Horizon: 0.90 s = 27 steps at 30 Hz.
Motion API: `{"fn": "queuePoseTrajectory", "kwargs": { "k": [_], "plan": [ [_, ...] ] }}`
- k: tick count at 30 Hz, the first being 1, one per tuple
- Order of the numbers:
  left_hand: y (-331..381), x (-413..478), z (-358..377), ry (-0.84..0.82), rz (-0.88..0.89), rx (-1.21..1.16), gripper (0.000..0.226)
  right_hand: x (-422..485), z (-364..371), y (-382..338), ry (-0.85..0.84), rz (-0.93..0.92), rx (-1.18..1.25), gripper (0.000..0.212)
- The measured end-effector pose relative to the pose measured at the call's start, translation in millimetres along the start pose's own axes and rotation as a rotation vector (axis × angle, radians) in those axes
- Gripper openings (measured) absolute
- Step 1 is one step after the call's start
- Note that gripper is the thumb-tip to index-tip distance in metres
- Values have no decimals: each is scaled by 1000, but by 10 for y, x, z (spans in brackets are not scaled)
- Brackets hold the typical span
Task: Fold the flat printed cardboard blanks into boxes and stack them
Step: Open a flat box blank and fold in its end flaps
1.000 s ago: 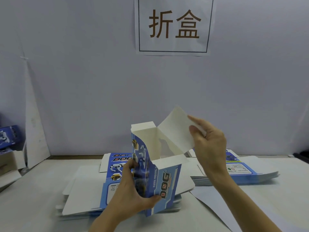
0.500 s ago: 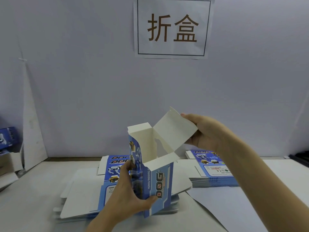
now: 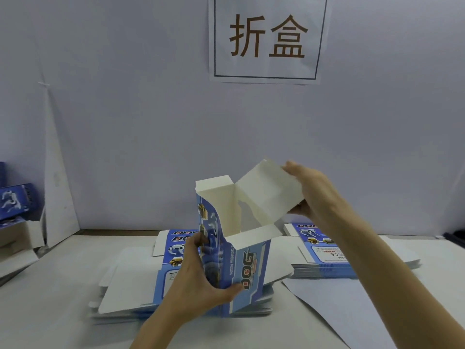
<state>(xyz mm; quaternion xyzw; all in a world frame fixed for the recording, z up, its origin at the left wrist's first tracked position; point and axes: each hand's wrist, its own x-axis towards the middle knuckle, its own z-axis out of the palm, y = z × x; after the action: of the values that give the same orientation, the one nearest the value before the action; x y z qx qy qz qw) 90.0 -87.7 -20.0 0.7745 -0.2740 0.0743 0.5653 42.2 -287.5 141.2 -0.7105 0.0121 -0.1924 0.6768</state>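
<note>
A blue printed box (image 3: 247, 268) stands upright at the centre, its top end open and white inside. My left hand (image 3: 198, 285) grips its lower left side, thumb on the front panel. My right hand (image 3: 312, 195) holds the large white lid flap (image 3: 266, 192), fingers over its outer edge and thumb beneath it; the flap tilts up to the right. A smaller white flap (image 3: 214, 183) sticks up at the back left. Under the box lies a stack of flat blanks (image 3: 130, 283).
A second pile of flat blanks (image 3: 324, 250) lies at the right on the white table (image 3: 50, 298). Folded blue boxes (image 3: 15, 200) sit at the far left by a leaning white board. A paper sign with two characters (image 3: 268, 37) hangs on the wall behind.
My right hand has shifted from fingers raised against the lid flap to gripping its outer edge, and the flap has tilted lower. My left hand has kept its hold.
</note>
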Motion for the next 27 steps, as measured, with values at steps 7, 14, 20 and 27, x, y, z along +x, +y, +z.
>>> {"fn": "queuePoseTrajectory", "kwargs": {
  "k": [7,14,20,27],
  "plan": [
    [674,0,-39,363,-8,-197,94,-456,-44,273,-126,-71,10,66],
    [1157,-207,-157,233,3,-35,115,-681,246,461,-153,-321,157,72],
    [1201,-188,-373,214,116,-334,31,-684,119,471,-312,-257,204,76],
    [1210,-241,-185,371,245,-27,36,-659,9,409,-227,-317,122,80]
  ]
}}
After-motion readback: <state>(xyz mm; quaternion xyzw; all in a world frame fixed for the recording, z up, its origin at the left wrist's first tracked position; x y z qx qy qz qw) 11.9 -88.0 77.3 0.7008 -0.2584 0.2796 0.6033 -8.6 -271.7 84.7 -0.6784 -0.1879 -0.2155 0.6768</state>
